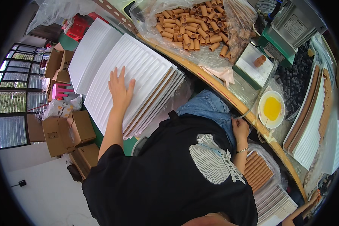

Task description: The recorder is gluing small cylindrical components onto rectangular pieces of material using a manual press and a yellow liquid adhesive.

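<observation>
My left hand (120, 88) lies with spread fingers on the top sheet of a tall stack of white ribbed plastic trays (139, 64). Brown strips show between some of the stack's layers. Down by my jeans (211, 107), at the front edge of the workbench, is my right hand (240, 130). Its fingers are curled in, and whatever they hold is hidden. A thin grey hose (254, 109) runs over the bench edge close to those fingers. A second pile of white sheets (92, 56) sits beyond the stack.
Many short brown tubes (192, 28) lie in clear plastic on the workbench (214, 81). To the right are a green-grey machine (290, 30), a bowl of yellow liquid (272, 108), black pieces (293, 75) and tube-filled trays (309, 124). Cardboard boxes (58, 135) stand left. Another person's hand (315, 196) shows lower right.
</observation>
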Available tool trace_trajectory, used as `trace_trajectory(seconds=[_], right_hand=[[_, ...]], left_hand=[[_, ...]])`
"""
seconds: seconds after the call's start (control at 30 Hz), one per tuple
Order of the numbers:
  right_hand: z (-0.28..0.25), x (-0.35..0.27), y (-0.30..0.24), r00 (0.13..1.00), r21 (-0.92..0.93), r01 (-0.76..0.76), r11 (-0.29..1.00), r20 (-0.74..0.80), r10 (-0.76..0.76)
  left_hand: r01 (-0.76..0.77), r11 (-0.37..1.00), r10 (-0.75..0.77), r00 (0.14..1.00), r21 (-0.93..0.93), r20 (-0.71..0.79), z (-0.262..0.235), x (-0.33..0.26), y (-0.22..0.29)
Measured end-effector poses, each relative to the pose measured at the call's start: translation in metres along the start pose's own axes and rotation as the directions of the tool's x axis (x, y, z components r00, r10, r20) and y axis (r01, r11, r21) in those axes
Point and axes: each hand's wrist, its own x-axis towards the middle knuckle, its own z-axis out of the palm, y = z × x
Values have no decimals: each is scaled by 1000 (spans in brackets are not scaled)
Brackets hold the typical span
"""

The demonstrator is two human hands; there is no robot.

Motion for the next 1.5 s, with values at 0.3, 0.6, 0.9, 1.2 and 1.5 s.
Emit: trace_trajectory(seconds=[0.3, 0.6, 0.9, 1.2, 1.5], right_hand=[[-22, -19, -12, 991, -38, 71, 997, 112, -67], [-170, -68, -70, 920, 331, 197, 923, 264, -290], [-215, 46, -18, 831, 25, 0, 1000, -556, 13], [-211, 125, -21, 844, -269, -460, 846, -429, 322], [-195, 49, -44, 821, -67, 204, 977, -532, -208]], left_hand=[[170, 965, -234, 901, 199, 366, 23, 20, -24], [-257, 842, 403, 885, -474, 235, 40, 157, 134], [-492, 800, 600, 671, -345, 436, 127, 212, 232], [-126, 675, 507, 794, -727, 334, 85, 180, 255], [387, 219, 651, 625, -896, 430, 105, 89, 291]])
